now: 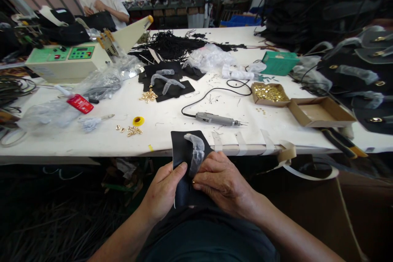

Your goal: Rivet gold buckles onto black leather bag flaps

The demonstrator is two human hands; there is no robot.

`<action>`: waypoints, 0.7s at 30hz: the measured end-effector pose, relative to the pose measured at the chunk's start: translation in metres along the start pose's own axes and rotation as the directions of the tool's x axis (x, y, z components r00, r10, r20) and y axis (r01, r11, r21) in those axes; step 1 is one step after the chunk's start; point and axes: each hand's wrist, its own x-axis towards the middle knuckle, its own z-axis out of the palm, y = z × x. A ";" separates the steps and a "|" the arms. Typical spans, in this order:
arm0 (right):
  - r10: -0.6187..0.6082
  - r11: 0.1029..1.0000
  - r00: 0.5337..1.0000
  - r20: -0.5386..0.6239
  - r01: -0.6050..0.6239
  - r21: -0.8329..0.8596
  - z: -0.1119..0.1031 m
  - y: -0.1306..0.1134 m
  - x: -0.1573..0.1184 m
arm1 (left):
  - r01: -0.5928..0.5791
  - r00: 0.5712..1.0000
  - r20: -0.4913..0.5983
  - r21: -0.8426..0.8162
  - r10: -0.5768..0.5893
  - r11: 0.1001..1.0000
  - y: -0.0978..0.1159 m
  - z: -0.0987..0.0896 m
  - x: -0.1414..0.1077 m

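Note:
A black leather panel is held upright in front of my body, just off the table's front edge. My left hand grips its left edge, thumb flat on the face and fingers behind. Across the panel runs a curved handle wrapped in clear plastic. My right hand is closed at the handle's lower end, thumb and forefinger pinching a small gold metal piece, mostly hidden by the fingers. Beyond the hands lies a grey electric screwdriver with its cord.
Gold fittings lie near a yellow ring. Further back are more black panels, a red bottle, a cardboard box of gold pieces, another cardboard tray and pliers. A person stands behind a control machine.

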 end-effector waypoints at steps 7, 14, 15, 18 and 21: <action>-0.027 0.999 0.998 0.064 0.025 0.027 -0.008 0.002 0.004 | 0.030 0.999 0.010 0.004 -0.030 1.000 0.002 0.005 0.000; 0.087 0.994 0.970 -0.226 -0.071 0.078 0.002 0.008 -0.004 | 0.002 0.999 -0.035 -0.174 -0.009 0.985 0.006 0.015 0.000; 0.123 0.990 0.949 -0.289 -0.097 0.104 0.003 0.007 -0.005 | 0.000 0.999 -0.041 -0.185 -0.008 0.983 0.006 0.017 0.000; 0.228 0.970 0.877 -0.423 -0.164 0.181 0.003 0.004 -0.008 | 0.009 0.999 -0.050 -0.173 -0.018 0.985 0.006 0.020 -0.002; 0.365 0.930 0.779 -0.509 -0.278 0.242 0.000 0.006 -0.010 | 0.000 0.999 -0.047 -0.156 -0.008 0.988 0.003 0.019 -0.003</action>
